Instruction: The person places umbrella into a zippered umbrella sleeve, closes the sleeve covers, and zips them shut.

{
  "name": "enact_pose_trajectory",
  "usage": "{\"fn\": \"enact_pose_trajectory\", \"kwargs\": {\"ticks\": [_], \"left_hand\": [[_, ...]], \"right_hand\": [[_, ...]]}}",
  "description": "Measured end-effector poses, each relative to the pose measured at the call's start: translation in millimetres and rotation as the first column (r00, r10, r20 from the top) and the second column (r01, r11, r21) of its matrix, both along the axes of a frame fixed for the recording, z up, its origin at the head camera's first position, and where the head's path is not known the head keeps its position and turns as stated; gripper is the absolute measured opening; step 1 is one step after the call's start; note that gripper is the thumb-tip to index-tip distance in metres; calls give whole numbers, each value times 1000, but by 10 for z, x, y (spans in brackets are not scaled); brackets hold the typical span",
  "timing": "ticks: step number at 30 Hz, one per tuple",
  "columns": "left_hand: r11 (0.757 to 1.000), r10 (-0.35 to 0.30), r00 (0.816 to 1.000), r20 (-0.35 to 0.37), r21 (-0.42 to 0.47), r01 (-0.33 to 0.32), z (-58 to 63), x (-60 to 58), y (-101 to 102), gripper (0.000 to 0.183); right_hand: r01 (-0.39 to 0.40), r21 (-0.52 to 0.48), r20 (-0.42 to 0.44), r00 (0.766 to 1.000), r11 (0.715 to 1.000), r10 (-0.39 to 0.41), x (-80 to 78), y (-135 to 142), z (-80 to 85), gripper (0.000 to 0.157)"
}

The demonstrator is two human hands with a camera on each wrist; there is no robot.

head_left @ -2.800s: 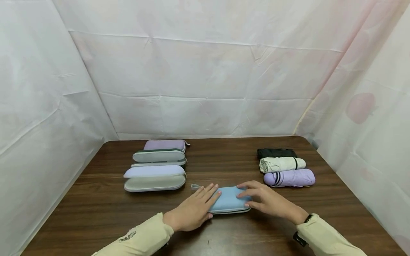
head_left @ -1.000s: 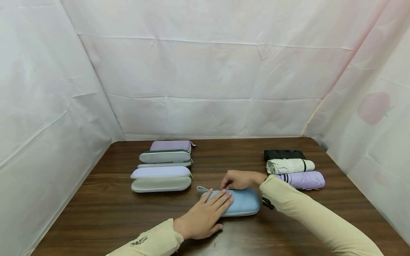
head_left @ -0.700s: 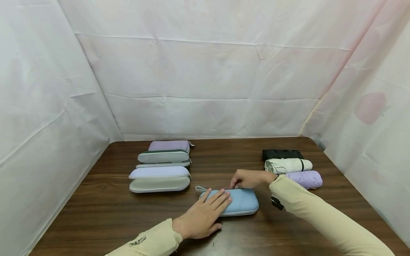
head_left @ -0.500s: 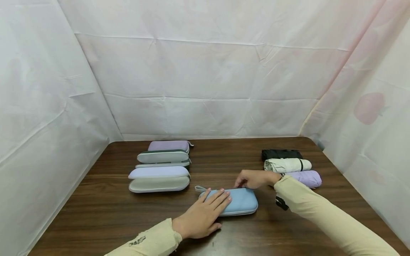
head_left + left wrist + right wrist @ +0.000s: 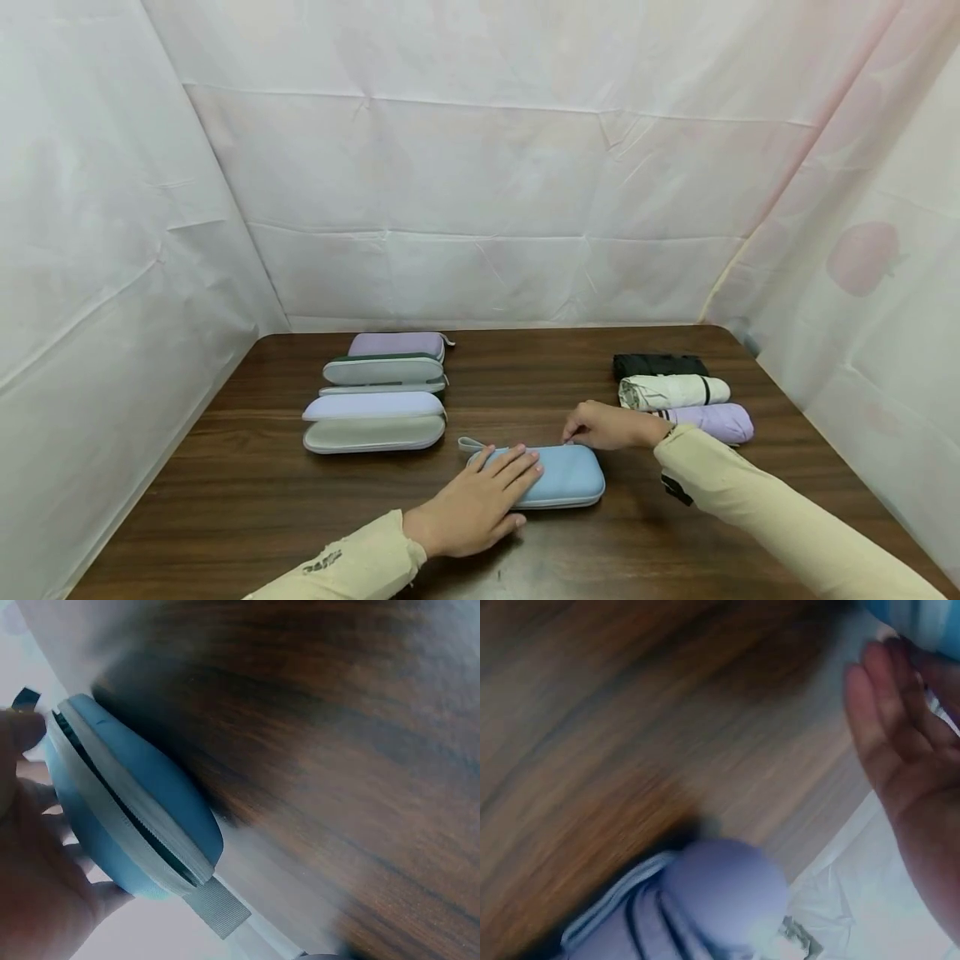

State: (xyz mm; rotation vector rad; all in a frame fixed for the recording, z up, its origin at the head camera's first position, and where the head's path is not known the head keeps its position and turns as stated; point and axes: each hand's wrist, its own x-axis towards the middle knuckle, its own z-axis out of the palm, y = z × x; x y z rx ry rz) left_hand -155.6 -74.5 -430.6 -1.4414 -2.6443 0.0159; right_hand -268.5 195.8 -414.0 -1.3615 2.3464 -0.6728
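Observation:
A light-blue zip case [image 5: 566, 477] lies on the table in front of the person. My left hand [image 5: 472, 508] rests on its left part with the fingers extended over the lid. In the left wrist view the case's zipper [image 5: 124, 806] shows a dark gap between its two tapes, with a grey fabric loop [image 5: 217, 907] at the end. My right hand [image 5: 603, 425] is at the far edge near the right corner, its fingertips pinching what looks like the zipper pull [image 5: 567, 442]. The right wrist view shows the fingers beside the blue case, the pull itself hidden.
Left on the table are a lavender case [image 5: 397, 344], a gaping dark-green case with grey lining [image 5: 382, 371] and a gaping pale-lilac case [image 5: 373, 406]. Folded umbrellas lie right: black [image 5: 660, 365], cream [image 5: 671, 390] and purple [image 5: 712, 422], close to the right forearm.
My right hand went from the case's right end to its far edge, then slid rightward along that edge. The left hand has stayed on the lid, shifting slightly.

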Motion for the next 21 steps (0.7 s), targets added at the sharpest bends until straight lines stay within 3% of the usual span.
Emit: {"fn": "enact_pose_trajectory", "kwargs": {"ticks": [3, 9, 16, 21], "left_hand": [[997, -16, 1000, 11, 72, 15, 18, -51, 3, 50], [989, -54, 997, -57, 135, 61, 44, -136, 8, 43], [994, -6, 999, -37, 107, 10, 37, -177, 9, 41], [994, 15, 999, -30, 110, -11, 37, -166, 3, 42]], "right_hand": [[-35, -59, -95, 995, 998, 29, 29, 28, -44, 19], [-89, -105, -198, 978, 990, 67, 16, 102, -110, 18], [-63, -108, -291, 956, 992, 29, 71, 305, -137, 20], [-25, -132, -301, 953, 991, -16, 206, 419, -155, 17]]}}
